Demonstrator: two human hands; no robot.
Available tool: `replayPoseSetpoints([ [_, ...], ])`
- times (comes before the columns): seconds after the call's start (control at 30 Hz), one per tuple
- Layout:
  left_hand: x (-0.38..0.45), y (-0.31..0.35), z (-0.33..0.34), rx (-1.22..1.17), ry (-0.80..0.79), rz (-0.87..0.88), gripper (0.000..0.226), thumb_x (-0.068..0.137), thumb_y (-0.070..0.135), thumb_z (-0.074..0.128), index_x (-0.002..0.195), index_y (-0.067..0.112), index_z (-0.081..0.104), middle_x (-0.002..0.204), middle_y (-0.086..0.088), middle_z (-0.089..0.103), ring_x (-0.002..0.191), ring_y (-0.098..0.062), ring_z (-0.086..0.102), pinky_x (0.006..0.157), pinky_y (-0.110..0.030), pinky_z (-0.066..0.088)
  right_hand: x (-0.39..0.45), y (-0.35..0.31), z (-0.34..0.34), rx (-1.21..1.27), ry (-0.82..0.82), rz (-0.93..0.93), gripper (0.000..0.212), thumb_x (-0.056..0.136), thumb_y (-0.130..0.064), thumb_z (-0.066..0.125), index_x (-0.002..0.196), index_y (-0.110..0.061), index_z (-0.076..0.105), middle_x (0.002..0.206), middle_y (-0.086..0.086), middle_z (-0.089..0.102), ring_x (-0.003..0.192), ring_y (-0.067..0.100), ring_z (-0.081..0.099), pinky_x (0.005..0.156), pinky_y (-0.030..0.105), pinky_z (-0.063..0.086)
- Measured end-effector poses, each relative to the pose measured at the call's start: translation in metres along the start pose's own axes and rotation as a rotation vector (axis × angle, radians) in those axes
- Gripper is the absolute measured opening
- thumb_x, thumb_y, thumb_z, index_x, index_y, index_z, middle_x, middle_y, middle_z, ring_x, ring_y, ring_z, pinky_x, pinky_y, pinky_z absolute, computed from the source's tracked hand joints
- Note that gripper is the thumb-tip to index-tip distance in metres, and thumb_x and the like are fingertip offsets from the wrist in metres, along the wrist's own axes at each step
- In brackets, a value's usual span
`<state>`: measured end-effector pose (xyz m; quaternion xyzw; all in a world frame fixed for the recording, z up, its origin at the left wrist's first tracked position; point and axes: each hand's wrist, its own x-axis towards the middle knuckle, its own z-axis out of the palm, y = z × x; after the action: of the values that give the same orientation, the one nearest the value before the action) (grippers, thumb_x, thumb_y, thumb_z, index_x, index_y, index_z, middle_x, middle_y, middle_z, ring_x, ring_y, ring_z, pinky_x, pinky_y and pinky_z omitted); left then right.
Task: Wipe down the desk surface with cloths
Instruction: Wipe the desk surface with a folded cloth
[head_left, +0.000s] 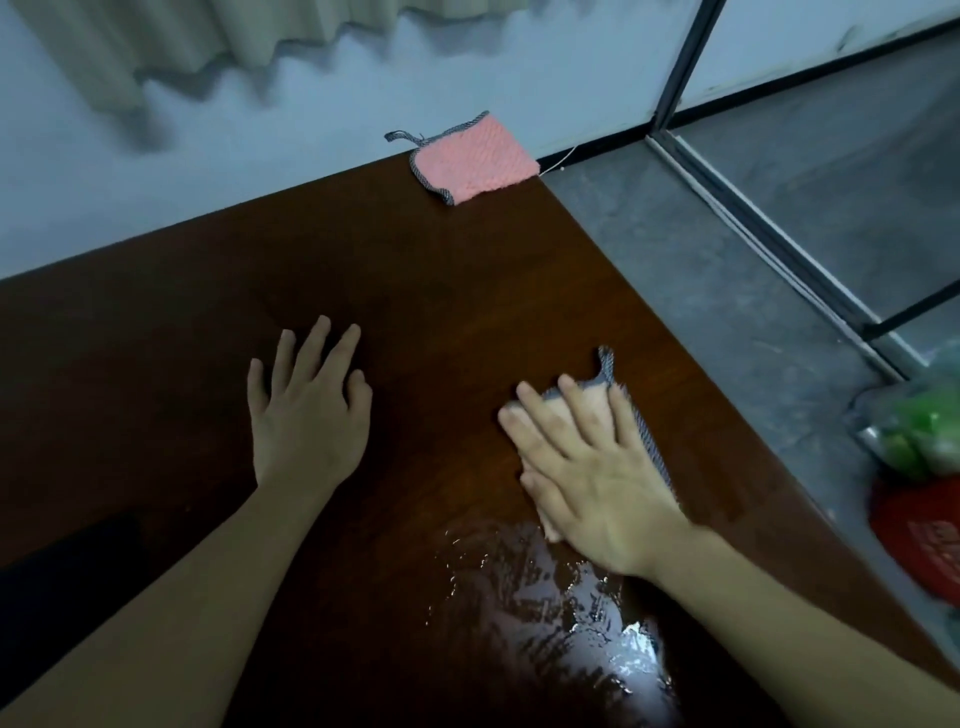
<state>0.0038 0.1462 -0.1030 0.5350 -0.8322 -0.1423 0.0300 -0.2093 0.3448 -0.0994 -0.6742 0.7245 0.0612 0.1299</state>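
Note:
The dark brown wooden desk (441, 291) fills the lower left of the view. My right hand (587, 467) lies flat, fingers straight, pressing a pale pink cloth with grey trim (641, 431) onto the desk near its right edge; most of that cloth is hidden under the hand. Behind the hand, toward me, a wet streaky patch (545, 597) shines on the wood. My left hand (306, 410) rests on the bare desk with fingers spread, holding nothing. A second pink cloth with grey trim (475, 158) lies at the far corner of the desk, partly over the edge.
A pale wall runs behind the desk, with a curtain hem (156, 57) at upper left. To the right lie grey floor, a metal frame (748, 218) and a red and green bag (919, 467). A dark object (57, 597) sits at the desk's near left.

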Motion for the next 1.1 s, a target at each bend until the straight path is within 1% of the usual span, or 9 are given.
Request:
replayPoseSetpoints([
  [0.1,0.000,0.001,0.000,-0.010,0.015,0.002,0.056,0.105,0.042,0.028,0.160,0.037,0.020,0.170,0.008,0.008,0.157,-0.020,-0.002,0.126,-0.050,-0.001,0.002,0.010,-0.001,0.010,0.003,-0.016,0.058,0.104,-0.052,0.001,0.160,-0.041,-0.012,0.170,-0.009,-0.010,0.155,0.030,-0.016,0.121,0.061,-0.012],
  [0.17,0.001,0.002,0.000,-0.017,0.018,0.005,0.055,0.105,0.042,0.028,0.160,0.037,0.021,0.170,0.008,0.008,0.157,-0.020,-0.002,0.126,-0.050,-0.001,0.025,0.027,-0.009,0.002,0.058,0.051,0.059,0.100,-0.054,-0.005,0.155,-0.044,-0.021,0.168,-0.011,-0.015,0.155,0.030,-0.017,0.120,0.059,-0.014],
  [0.3,0.000,0.001,0.001,0.005,0.031,0.003,0.055,0.105,0.042,0.029,0.160,0.037,0.020,0.169,0.008,0.009,0.157,-0.020,-0.001,0.126,-0.050,-0.001,0.089,0.068,-0.031,0.026,0.059,0.243,0.056,0.104,-0.050,0.000,0.157,-0.044,-0.015,0.169,-0.012,-0.016,0.155,0.027,-0.017,0.122,0.061,-0.010],
  [0.47,0.002,0.001,0.002,0.013,0.046,0.012,0.055,0.105,0.042,0.029,0.159,0.037,0.022,0.169,0.007,0.012,0.157,-0.020,0.002,0.126,-0.050,0.000,0.109,0.069,-0.039,0.042,-0.007,0.242,0.059,0.103,-0.050,0.000,0.159,-0.041,-0.016,0.169,-0.011,-0.019,0.155,0.029,-0.019,0.121,0.062,-0.011],
  [0.57,-0.001,0.001,0.003,0.013,0.033,-0.009,0.055,0.105,0.042,0.028,0.159,0.038,0.021,0.169,0.008,0.010,0.157,-0.019,0.000,0.126,-0.049,-0.001,0.068,0.042,-0.025,-0.052,-0.015,0.124,0.065,0.096,-0.051,-0.010,0.158,-0.036,-0.020,0.169,-0.005,-0.019,0.155,0.035,-0.016,0.121,0.065,-0.006],
  [0.7,0.004,0.000,-0.003,0.005,-0.051,-0.007,0.055,0.106,0.044,0.025,0.160,0.039,0.016,0.170,0.010,0.004,0.156,-0.018,-0.005,0.126,-0.047,-0.003,0.009,0.011,-0.004,-0.038,-0.015,-0.135,0.059,0.107,-0.050,0.005,0.163,-0.032,0.006,0.171,-0.003,0.005,0.156,0.037,0.002,0.120,0.065,0.001],
  [0.8,-0.002,-0.007,-0.018,-0.011,-0.092,0.014,0.056,0.107,0.044,0.027,0.161,0.036,0.017,0.169,0.010,0.007,0.156,-0.015,0.000,0.126,-0.044,-0.003,0.025,0.024,-0.010,-0.040,-0.031,-0.236,0.058,0.104,-0.055,-0.004,0.160,-0.041,-0.008,0.168,-0.011,-0.012,0.155,0.031,-0.014,0.121,0.060,-0.011],
  [0.9,-0.023,-0.012,-0.027,-0.042,-0.082,0.019,0.054,0.107,0.041,0.029,0.160,0.034,0.020,0.169,0.010,0.008,0.156,-0.013,0.001,0.125,-0.041,-0.004,0.072,0.047,-0.023,-0.032,0.018,-0.123,0.061,0.093,-0.057,-0.012,0.152,-0.045,-0.027,0.164,-0.015,-0.027,0.153,0.027,-0.025,0.119,0.057,-0.019],
  [1.1,-0.054,-0.028,-0.011,-0.031,-0.058,-0.002,0.053,0.107,0.042,0.027,0.160,0.038,0.020,0.168,0.013,0.004,0.155,-0.012,-0.009,0.123,-0.038,-0.010,0.123,0.047,-0.044,0.025,-0.013,0.053,0.057,0.105,-0.049,0.004,0.158,-0.042,-0.015,0.169,-0.011,-0.018,0.154,0.028,-0.022,0.120,0.062,-0.014],
])
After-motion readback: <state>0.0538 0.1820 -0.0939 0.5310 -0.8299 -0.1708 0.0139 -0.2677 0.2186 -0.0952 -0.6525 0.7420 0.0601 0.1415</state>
